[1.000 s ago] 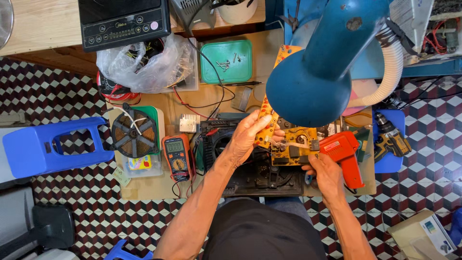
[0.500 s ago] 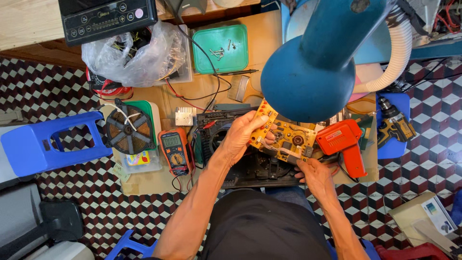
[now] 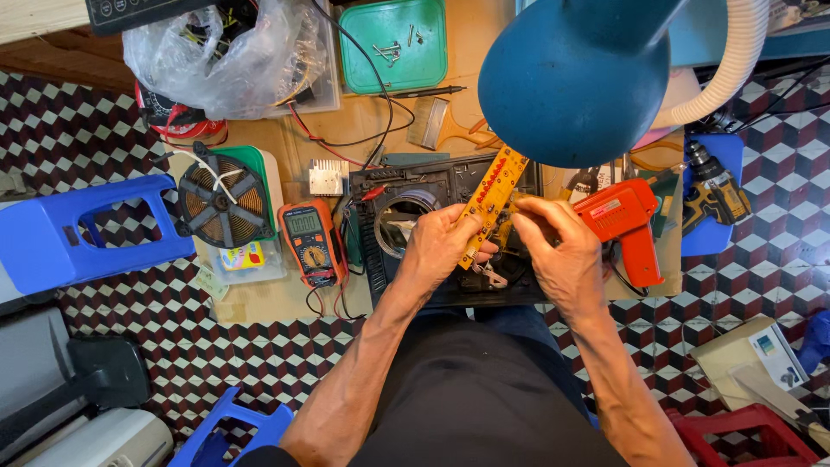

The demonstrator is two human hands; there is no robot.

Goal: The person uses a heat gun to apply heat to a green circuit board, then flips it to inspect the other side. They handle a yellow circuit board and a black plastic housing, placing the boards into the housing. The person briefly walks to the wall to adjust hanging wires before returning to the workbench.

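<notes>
Left hand (image 3: 441, 251) and right hand (image 3: 558, 251), fingers closed, grip a yellow circuit board (image 3: 491, 203) held on edge above the black casing (image 3: 406, 186); red soldering gun (image 3: 627, 220) lies just right.

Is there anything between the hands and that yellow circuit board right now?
Nothing visible. The left hand already grips the yellow circuit board along its lower edge, and the right hand touches its right side. The blue lamp shade only covers the scene above the board's top end.
</notes>
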